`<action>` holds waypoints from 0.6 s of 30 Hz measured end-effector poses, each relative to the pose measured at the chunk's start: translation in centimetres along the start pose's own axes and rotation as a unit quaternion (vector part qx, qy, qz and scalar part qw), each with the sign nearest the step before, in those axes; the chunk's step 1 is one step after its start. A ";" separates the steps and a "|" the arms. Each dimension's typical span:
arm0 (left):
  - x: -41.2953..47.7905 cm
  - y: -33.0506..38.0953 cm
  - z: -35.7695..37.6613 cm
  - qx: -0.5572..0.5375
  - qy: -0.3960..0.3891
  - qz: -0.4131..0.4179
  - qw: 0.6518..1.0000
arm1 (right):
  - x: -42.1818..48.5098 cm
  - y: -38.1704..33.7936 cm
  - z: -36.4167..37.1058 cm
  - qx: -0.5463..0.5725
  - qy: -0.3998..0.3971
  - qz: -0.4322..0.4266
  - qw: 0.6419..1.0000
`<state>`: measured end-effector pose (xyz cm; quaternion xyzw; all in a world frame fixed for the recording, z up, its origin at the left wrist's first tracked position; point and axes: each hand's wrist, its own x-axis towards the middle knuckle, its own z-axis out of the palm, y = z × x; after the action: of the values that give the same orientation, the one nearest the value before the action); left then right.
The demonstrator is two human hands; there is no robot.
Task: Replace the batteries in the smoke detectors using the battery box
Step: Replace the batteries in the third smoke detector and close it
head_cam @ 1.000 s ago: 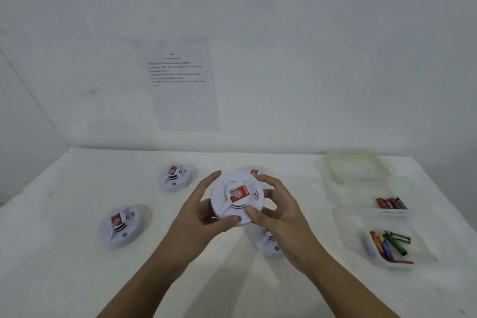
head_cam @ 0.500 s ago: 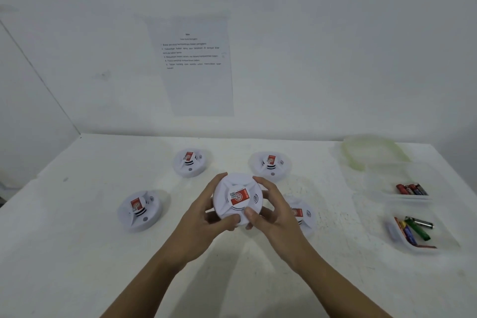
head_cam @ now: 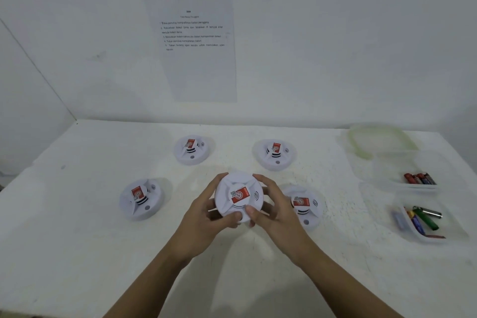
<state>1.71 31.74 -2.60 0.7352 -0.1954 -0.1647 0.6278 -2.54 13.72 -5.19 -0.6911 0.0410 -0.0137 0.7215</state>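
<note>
A round white smoke detector (head_cam: 238, 195) with a red label is held above the table's middle, face up toward me. My left hand (head_cam: 206, 217) grips its left rim and my right hand (head_cam: 273, 212) grips its right rim, both thumbs on the near edge. Several more white detectors lie on the table: one at the left (head_cam: 140, 199), two at the back (head_cam: 192, 150) (head_cam: 275, 153), and one (head_cam: 303, 205) partly hidden behind my right hand. A clear battery box (head_cam: 426, 214) at the right holds several coloured batteries; a second clear box (head_cam: 419, 178) behind it holds red and dark batteries.
A pale green lid (head_cam: 376, 141) lies at the back right corner of the white table (head_cam: 77, 240). A printed instruction sheet (head_cam: 196, 46) is stuck on the wall behind. The wall meets the table's far edge.
The view has tilted and shifted, so the held detector sits lower and nearer the table. Both hands keep the same grip on it.
</note>
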 end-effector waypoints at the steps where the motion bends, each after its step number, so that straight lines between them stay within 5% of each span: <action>1: 0.0 0.0 -0.1 -0.001 -0.001 -0.001 1.000 | 0.0 0.0 0.0 0.000 -0.006 0.001 1.000; 18: 0.5 0.5 -1.4 0.032 -0.004 0.001 0.999 | 1.2 -0.1 -0.4 -0.010 -0.066 -0.017 0.998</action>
<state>2.78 32.67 -1.89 0.7541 -0.2041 -0.1608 0.6031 -1.34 13.19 -5.14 -0.6984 -0.0185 0.0205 0.7151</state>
